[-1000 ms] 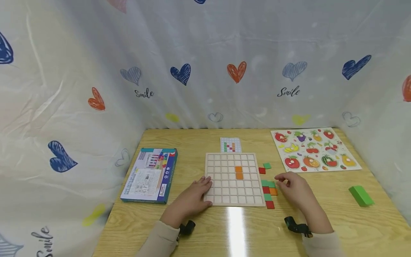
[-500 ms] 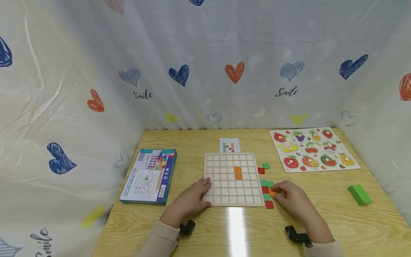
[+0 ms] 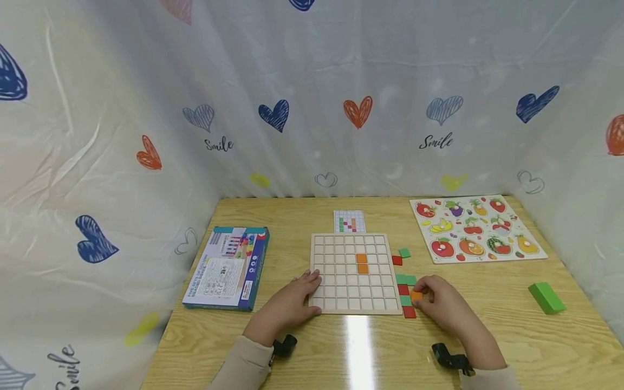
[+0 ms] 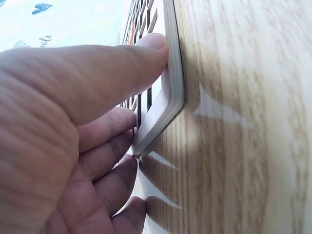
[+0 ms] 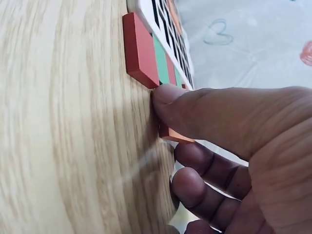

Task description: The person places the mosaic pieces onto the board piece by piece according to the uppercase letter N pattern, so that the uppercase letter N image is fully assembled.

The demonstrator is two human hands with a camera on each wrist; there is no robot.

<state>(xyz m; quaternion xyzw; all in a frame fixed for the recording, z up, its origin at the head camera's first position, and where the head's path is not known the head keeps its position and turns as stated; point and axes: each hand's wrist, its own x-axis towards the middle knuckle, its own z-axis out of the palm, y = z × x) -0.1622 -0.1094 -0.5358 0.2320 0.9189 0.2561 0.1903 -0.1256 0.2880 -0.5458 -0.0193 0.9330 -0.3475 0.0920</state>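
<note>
A square wooden grid board (image 3: pixel 339 280) lies mid-table with two orange tiles (image 3: pixel 362 263) set one above the other in its cells. My left hand (image 3: pixel 285 307) rests on the board's left edge; in the left wrist view its thumb (image 4: pixel 151 46) lies over the rim and the fingers are fairly straight. Right of the board, my right hand (image 3: pixel 443 304) pinches a loose orange tile (image 3: pixel 416 296) between thumb and fingers. In the right wrist view the thumb covers part of this orange tile (image 5: pixel 174 135). Beside it run green tiles (image 3: pixel 405 300) and red tiles (image 3: pixel 409 312) along the board's edge.
A small printed pattern card (image 3: pixel 349 221) lies behind the board. Farther up the right side are a green tile (image 3: pixel 404 253) and a red tile (image 3: pixel 397 260). A boxed toy (image 3: pixel 226 268) is at left; a fruit puzzle (image 3: pixel 478 230) and green block (image 3: pixel 547 298) are at right.
My right hand has moved down and toward the board's right side and taken hold of the orange tile, which now sits slightly apart from the red tile. The left hand stays put.
</note>
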